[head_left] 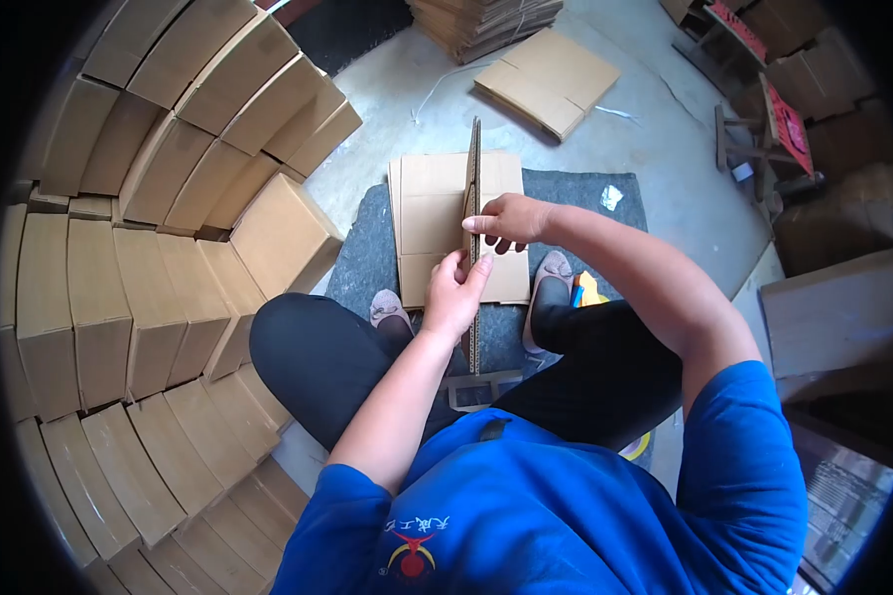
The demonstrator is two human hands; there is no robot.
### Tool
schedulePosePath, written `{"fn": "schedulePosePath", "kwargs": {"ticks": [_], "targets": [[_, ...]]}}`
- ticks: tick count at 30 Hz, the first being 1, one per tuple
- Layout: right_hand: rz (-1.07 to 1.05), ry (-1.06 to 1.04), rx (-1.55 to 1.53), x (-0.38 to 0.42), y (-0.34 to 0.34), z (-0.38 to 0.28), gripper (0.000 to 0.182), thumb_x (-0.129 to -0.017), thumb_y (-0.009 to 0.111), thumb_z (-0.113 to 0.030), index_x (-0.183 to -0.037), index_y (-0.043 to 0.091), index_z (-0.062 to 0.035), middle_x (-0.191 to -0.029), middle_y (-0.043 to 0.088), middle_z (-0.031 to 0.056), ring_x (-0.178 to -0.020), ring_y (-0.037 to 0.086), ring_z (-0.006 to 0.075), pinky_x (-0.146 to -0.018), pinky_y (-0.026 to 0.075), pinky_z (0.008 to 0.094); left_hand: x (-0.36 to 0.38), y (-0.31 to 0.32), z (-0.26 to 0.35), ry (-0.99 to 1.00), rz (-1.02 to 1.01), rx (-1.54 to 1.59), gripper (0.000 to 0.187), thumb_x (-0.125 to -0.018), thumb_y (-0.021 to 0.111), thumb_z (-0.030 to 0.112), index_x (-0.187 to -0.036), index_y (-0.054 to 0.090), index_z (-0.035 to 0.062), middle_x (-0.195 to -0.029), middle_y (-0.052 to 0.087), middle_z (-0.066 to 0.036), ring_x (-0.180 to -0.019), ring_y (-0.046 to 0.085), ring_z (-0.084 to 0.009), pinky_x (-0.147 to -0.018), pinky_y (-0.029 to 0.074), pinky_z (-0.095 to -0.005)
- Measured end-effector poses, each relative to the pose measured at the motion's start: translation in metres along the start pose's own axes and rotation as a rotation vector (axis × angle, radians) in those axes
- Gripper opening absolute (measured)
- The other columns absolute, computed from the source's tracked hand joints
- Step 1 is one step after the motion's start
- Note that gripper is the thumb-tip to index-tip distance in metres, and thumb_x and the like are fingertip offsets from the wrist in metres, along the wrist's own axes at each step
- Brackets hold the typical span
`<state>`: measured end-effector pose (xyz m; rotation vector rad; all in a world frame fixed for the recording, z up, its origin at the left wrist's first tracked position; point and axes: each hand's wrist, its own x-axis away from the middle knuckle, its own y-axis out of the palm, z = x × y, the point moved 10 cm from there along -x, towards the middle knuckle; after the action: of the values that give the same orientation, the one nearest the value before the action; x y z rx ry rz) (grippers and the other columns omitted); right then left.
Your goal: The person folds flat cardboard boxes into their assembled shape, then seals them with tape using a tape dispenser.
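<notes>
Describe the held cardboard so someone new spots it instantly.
Find the dark mat on the floor, then the flat cardboard pile lying on it. Above that pile, the left hand and right hand grip the held cardboard. Unlike the pile, it stands upright, edge-on, showing as a thin strip.

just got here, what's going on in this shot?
A person holds a piece of flat cardboard on edge between their knees, the left hand lower and nearer the body, the right hand higher up. More flat cardboard pieces lie beneath on a dark mat. Formed boxes are stacked along the person's left.
</notes>
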<state>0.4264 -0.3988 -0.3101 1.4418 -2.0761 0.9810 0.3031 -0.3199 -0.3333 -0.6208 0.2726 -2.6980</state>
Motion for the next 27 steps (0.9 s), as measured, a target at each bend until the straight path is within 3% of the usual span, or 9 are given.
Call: {"fn": "schedulePosePath", "kwargs": {"ticks": [3, 6, 7, 9, 10, 13, 21, 23, 27], "targets": [[0.112, -0.017, -0.038, -0.001, 0.002, 0.009, 0.076, -0.084, 0.064, -0.069, -0.119, 0.063, -0.0008, -0.1, 0.068, 0.0108, -0.084, 0.069, 0.0186, -0.068, 0.055, 0.0318, 0.003, 0.006, -0.004, -0.145, -0.09, 0.515, 0.061, -0.092, 0.071, 0.039, -0.132, 0.053, -0.004, -0.117, 0.062, -0.01, -0.102, 0.06, -0.0148, -0.089, 0.048, -0.0286], [0.271, -0.087, -0.185, 0.009, -0.003, 0.012, 0.09, -0.081, 0.073, -0.062, -0.142, 0.046, -0.001, -0.095, 0.068, 0.0128, -0.078, 0.068, 0.0176, -0.067, 0.055, 0.0311, 0.011, 0.001, 0.005, -0.223, -0.133, 0.603, 0.061, -0.092, 0.072, 0.037, -0.132, 0.052, -0.0043, -0.118, 0.063, -0.01, -0.107, 0.059, -0.0149, -0.093, 0.046, -0.0274], [0.285, -0.15, -0.216, 0.012, -0.003, 0.008, 0.095, -0.084, 0.075, -0.052, -0.151, 0.032, -0.0012, -0.092, 0.067, 0.014, -0.074, 0.067, 0.0174, -0.064, 0.054, 0.0315, 0.014, -0.013, 0.007, -0.199, -0.027, 0.531, 0.057, -0.093, 0.072, 0.036, -0.13, 0.054, -0.0045, -0.111, 0.066, -0.008, -0.1, 0.062, -0.0145, -0.088, 0.049, -0.0288], [0.247, -0.168, -0.268, 0.015, 0.006, 0.001, 0.093, -0.086, 0.071, -0.046, -0.152, 0.027, 0.003, -0.098, 0.069, 0.0188, -0.075, 0.068, 0.0175, -0.066, 0.055, 0.0315, 0.011, -0.035, 0.014, -0.004, 0.094, 0.277, 0.047, -0.092, 0.071, 0.036, -0.118, 0.063, -0.0032, -0.095, 0.068, -0.005, -0.086, 0.064, -0.0141, -0.079, 0.051, -0.0294], [0.209, -0.144, -0.316, 0.012, 0.014, -0.003, 0.08, -0.086, 0.064, -0.029, -0.149, 0.03, 0.0067, -0.105, 0.069, 0.0252, -0.085, 0.071, 0.0271, -0.076, 0.056, 0.0369, 0.009, -0.051, 0.03, 0.205, 0.223, -0.198, 0.032, -0.092, 0.069, 0.031, -0.094, 0.07, -0.0014, -0.079, 0.066, -0.009, -0.071, 0.064, -0.022, -0.07, 0.051, -0.0346], [0.465, -0.12, 0.211, 0.033, -0.002, -0.026, 0.067, -0.081, 0.056, -0.02, -0.137, 0.038, 0.012, -0.112, 0.065, 0.0322, -0.111, 0.061, 0.0431, -0.1, 0.047, 0.0418, 0.019, -0.066, 0.066, 0.375, 0.322, -0.375, 0.03, -0.09, 0.064, 0.023, -0.073, 0.062, -0.002, -0.077, 0.059, -0.02, -0.07, 0.059, -0.0386, -0.069, 0.048, -0.0457], [0.375, 0.055, 0.341, 0.091, 0.006, -0.006, 0.053, -0.084, 0.056, -0.019, -0.127, 0.045, 0.0098, -0.115, 0.064, 0.0323, -0.112, 0.061, 0.0423, -0.099, 0.048, 0.0457, -0.052, -0.08, 0.102, 0.288, 0.39, -0.537, 0.032, -0.092, 0.059, 0.03, -0.084, 0.068, 0.0012, -0.097, 0.067, -0.021, -0.091, 0.064, -0.0401, -0.081, 0.051, -0.0475], [0.409, 0.103, 0.336, 0.074, 0.019, 0.02, 0.051, -0.087, 0.053, -0.022, -0.127, 0.043, 0.0075, -0.114, 0.064, 0.0322, -0.112, 0.062, 0.0421, -0.097, 0.048, 0.046, -0.071, -0.07, 0.085, 0.109, 0.309, -0.623, 0.032, -0.093, 0.056, 0.033, -0.09, 0.068, 0.003, -0.104, 0.067, -0.019, -0.097, 0.064, -0.0394, -0.084, 0.051, -0.0487], [0.582, 0.168, 0.283, 0.073, 0.035, 0.026, 0.05, -0.089, 0.051, -0.024, -0.127, 0.04, 0.0048, -0.104, 0.067, 0.0304, -0.102, 0.065, 0.044, -0.092, 0.05, 0.0498, -0.08, -0.057, 0.077, 0.119, 0.318, -0.615, 0.032, -0.094, 0.053, 0.035, -0.1, 0.065, 0.005, -0.11, 0.066, -0.018, -0.103, 0.064, -0.0395, -0.089, 0.05, -0.0491]]}}
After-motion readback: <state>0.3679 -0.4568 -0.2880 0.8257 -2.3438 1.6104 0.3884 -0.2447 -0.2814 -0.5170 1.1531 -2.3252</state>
